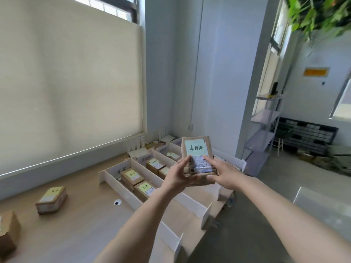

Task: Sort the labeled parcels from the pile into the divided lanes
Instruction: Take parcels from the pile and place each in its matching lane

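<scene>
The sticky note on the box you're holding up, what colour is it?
Pale green note, with dark handwriting, seen in the head view.

Left hand (177, 174) and right hand (221, 172) raised, fingers curled.

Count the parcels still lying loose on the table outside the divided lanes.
2: one parcel with a yellow note left of the lanes, and another parcel cut off at the frame's left edge. More may lie out of view.
</scene>
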`<state>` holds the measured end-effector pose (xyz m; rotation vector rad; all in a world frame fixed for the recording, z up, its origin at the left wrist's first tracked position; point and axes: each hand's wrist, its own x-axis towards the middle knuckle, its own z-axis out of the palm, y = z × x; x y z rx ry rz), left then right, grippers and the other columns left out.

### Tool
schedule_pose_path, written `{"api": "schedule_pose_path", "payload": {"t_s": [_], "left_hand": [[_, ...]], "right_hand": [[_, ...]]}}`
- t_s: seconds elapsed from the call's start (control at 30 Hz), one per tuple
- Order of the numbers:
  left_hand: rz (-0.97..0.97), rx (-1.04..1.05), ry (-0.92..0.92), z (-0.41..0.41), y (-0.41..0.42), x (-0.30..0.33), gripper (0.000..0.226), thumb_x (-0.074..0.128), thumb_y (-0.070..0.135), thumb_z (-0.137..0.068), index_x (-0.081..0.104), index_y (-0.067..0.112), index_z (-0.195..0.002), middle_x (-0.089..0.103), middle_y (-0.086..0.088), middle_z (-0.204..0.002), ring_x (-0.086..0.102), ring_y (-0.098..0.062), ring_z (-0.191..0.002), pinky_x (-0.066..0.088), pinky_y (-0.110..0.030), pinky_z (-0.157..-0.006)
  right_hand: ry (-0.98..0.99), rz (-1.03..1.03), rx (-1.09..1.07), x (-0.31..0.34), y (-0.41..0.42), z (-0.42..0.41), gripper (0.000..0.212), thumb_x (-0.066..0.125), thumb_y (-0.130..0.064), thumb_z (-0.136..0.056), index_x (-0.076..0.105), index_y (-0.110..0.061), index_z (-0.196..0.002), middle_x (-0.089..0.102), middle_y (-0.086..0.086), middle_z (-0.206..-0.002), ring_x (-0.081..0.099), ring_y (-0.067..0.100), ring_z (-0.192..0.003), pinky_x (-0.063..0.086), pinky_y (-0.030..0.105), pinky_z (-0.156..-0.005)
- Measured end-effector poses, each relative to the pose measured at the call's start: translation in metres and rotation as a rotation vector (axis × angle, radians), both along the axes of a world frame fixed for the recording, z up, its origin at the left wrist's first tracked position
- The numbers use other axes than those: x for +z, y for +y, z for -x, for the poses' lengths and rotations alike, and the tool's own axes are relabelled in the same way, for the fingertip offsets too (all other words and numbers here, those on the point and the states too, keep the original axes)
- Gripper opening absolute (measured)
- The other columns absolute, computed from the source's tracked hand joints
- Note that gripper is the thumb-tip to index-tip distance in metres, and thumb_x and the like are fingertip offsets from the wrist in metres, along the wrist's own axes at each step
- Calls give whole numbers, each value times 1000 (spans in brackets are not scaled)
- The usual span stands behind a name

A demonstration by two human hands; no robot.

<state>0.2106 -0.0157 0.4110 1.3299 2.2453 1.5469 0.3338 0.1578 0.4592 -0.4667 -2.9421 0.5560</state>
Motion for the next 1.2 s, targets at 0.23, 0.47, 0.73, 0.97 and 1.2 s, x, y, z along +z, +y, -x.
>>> {"api": "schedule_pose_path", "payload": {"t_s": [0.23,0.47,0.73,0.97,1.2], "left_hand": [[42,-90,60,-14,84,12,93,78,47,-79,30,20,-155,48,3,-145,47,-8,-125,38,-16,-99],[69,-133,59,5,175,13,91,76,46,-81,28,25,-155,45,3,-149,47,-15,-132,37,-7,-89],[90,-161,15,63,293,28,91,76,46,-80,31,19,-154,48,2,-145,49,-13,-126,42,-18,-93],[105,-121,57,119,382,33,93,74,53,-78,31,20,-154,53,0,-143,54,-20,-125,45,-27,-94],[176,-59,15,161,429,-2,98,73,59,-76,28,23,-155,48,-2,-147,49,-22,-131,44,-34,-103]], "right_hand": [[12,23,-84,8,68,-32,84,67,-31,-96,15,-39,-161,42,-3,-152,49,18,-130,44,44,-109],[-12,9,-138,9,154,-17,83,66,-30,-97,15,-39,-161,40,-7,-155,47,17,-133,38,40,-113],[-37,5,-145,22,271,44,84,66,-28,-97,14,-35,-162,35,-4,-160,41,18,-140,34,41,-117],[-41,25,-141,34,355,98,82,64,-23,-100,13,-33,-163,34,1,-160,39,21,-141,33,42,-118],[-97,49,-85,2,407,147,83,65,-24,-99,12,-32,-163,35,2,-160,37,21,-143,33,42,-119]]}}
